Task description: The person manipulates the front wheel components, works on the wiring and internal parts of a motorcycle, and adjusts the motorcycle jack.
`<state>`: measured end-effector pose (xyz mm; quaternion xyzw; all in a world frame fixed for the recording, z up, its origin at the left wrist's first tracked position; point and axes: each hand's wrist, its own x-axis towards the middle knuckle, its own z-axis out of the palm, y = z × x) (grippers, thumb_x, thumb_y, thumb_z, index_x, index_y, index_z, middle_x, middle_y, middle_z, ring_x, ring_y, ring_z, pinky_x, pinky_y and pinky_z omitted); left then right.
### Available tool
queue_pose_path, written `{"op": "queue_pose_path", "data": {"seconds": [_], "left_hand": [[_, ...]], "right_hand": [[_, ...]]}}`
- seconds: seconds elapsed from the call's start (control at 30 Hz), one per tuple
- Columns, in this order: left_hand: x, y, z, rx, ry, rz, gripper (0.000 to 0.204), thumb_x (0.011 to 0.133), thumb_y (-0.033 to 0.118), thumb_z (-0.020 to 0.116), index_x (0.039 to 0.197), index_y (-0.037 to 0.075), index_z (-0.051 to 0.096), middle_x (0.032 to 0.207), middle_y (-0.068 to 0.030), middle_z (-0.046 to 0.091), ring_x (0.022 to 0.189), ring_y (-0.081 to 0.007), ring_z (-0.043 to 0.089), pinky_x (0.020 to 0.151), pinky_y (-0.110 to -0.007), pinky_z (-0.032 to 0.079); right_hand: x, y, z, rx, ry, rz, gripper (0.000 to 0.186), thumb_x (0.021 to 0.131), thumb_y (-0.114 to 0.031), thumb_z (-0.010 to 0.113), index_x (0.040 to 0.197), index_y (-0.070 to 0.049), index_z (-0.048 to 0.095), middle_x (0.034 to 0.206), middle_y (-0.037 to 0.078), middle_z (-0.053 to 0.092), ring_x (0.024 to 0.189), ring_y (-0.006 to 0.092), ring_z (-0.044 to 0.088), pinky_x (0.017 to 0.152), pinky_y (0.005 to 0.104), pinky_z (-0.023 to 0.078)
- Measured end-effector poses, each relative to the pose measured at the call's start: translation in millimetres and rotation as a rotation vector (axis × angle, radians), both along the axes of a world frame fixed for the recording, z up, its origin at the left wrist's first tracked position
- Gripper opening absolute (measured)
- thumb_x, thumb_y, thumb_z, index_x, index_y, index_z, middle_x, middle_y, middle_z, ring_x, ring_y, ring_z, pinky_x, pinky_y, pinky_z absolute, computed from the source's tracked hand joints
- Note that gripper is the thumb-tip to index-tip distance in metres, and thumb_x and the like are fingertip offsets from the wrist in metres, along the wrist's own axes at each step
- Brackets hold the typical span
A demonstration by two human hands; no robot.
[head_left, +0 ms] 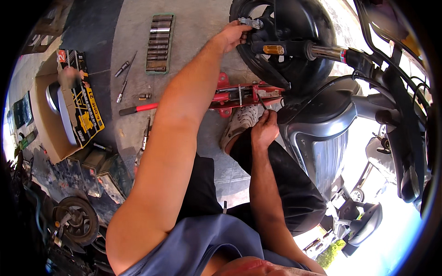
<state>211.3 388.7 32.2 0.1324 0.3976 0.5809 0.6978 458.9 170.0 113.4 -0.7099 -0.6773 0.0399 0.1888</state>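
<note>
At the far side, my left hand (235, 36) is closed with its fingertips on a small silver metal part (251, 22) by the hub of a scooter's front wheel (241, 9). The black fork leg (294, 48) runs right from that hub. Nearer to me, my right hand (265, 129) pinches a thin dark rod (262, 103), whose far end reaches the red floor jack (223, 97). The rod's exact kind cannot be made out. Between the wheel and my right hand, the jack's head stands beside the tyre's lower edge.
A socket set in a green case (159, 43) lies on the floor, with a loose extension bar (122, 91) and a socket (145, 96) nearby. The jack's handle (138, 109) crosses under my left arm. An open cardboard box (50, 115) stands left; the scooter's grey body (317, 119) is at right.
</note>
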Motion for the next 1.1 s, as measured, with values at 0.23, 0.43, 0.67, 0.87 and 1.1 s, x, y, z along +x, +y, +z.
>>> {"op": "queue_pose_path", "data": {"seconds": [0.23, 0.43, 0.67, 0.87, 1.1], "left_hand": [[18, 8, -16, -0.064, 0.413, 0.030, 0.026, 0.100, 0.029, 0.066, 0.110, 0.006, 0.064, 0.086, -0.0020, 0.061, 0.073, -0.0138, 0.052, 0.067, -0.034, 0.046], [-13, -13, -53, -0.220, 0.916, 0.008, 0.038, 0.102, 0.039, 0.055, 0.114, 0.004, 0.064, 0.084, -0.0086, 0.063, 0.073, -0.0186, 0.056, 0.064, -0.037, 0.045], [-26, -2, 5, -0.223, 0.007, 0.181, 0.029, 0.105, 0.037, 0.052, 0.108, 0.010, 0.063, 0.077, -0.0002, 0.051, 0.063, -0.0116, 0.044, 0.053, -0.029, 0.037], [-17, 6, 13, -0.120, -0.188, 0.124, 0.022, 0.106, 0.034, 0.056, 0.102, 0.012, 0.059, 0.073, 0.0022, 0.046, 0.059, -0.0103, 0.039, 0.050, -0.026, 0.031], [-23, 25, -3, -0.137, -0.259, 0.039, 0.023, 0.106, 0.030, 0.058, 0.115, 0.010, 0.064, 0.068, 0.0049, 0.043, 0.061, -0.0093, 0.038, 0.051, -0.026, 0.031]], "right_hand": [[-3, -13, 13, -0.176, 0.141, 0.203, 0.011, 0.094, -0.014, 0.062, 0.098, -0.005, 0.067, 0.089, 0.019, 0.070, 0.076, 0.0411, 0.068, 0.069, 0.0504, 0.052], [-11, -9, 22, -0.342, 0.293, 0.154, 0.015, 0.091, -0.013, 0.067, 0.103, -0.004, 0.070, 0.092, 0.019, 0.071, 0.076, 0.0372, 0.070, 0.072, 0.0466, 0.053], [-27, -12, 21, -0.402, 0.381, 0.183, 0.024, 0.090, -0.012, 0.070, 0.112, -0.005, 0.069, 0.093, 0.019, 0.071, 0.070, 0.0309, 0.071, 0.067, 0.0437, 0.053], [-27, -10, 20, -0.430, 0.435, 0.219, 0.027, 0.090, -0.012, 0.071, 0.115, -0.005, 0.069, 0.083, 0.018, 0.070, 0.066, 0.0293, 0.070, 0.065, 0.0416, 0.053], [-28, -13, 22, -0.408, 0.465, 0.294, 0.031, 0.089, -0.011, 0.071, 0.120, -0.005, 0.067, 0.077, 0.017, 0.069, 0.066, 0.0291, 0.070, 0.064, 0.0412, 0.053]]}}
